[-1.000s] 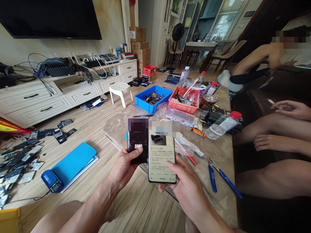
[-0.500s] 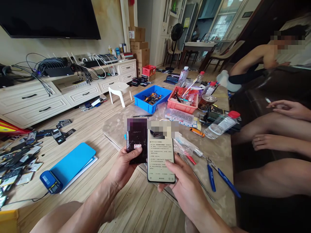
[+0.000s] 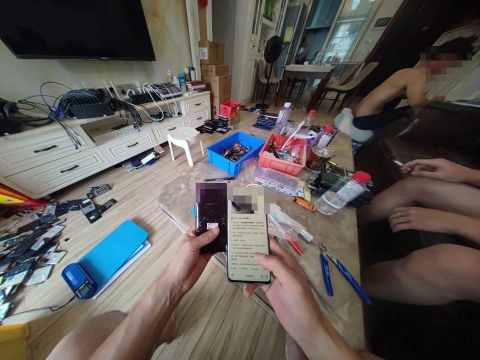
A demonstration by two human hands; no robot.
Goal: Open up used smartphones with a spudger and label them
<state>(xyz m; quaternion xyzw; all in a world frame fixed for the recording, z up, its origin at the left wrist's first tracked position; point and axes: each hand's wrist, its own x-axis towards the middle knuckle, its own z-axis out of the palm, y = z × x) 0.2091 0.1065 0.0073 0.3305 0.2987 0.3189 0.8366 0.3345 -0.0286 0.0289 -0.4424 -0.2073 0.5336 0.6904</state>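
Observation:
In my left hand (image 3: 193, 252) is a dark phone (image 3: 212, 215), its glossy back towards me with a small red-and-white label near my thumb. My right hand (image 3: 279, 270) grips a lit smartphone (image 3: 247, 245) whose screen shows lines of text. The two phones stand side by side above the low table's (image 3: 318, 240) near edge. Blurred squares cover the tops of both. My right thumb rests at the screen's right edge. Fingers behind the phones are mostly hidden.
Blue-handled pliers (image 3: 326, 272) lie right of my hand, near a clear red-capped bottle (image 3: 343, 192). Farther back are a blue bin (image 3: 234, 155) of small parts and a red basket (image 3: 283, 162). Loose phone parts (image 3: 33, 250) cover the left floor. Another person's hand (image 3: 427, 167) holds a cigarette at right.
The text on the lit screen has shifted upward slightly. At right, the other person's hand with the cigarette has moved left and a little down. Both my hands stay in place.

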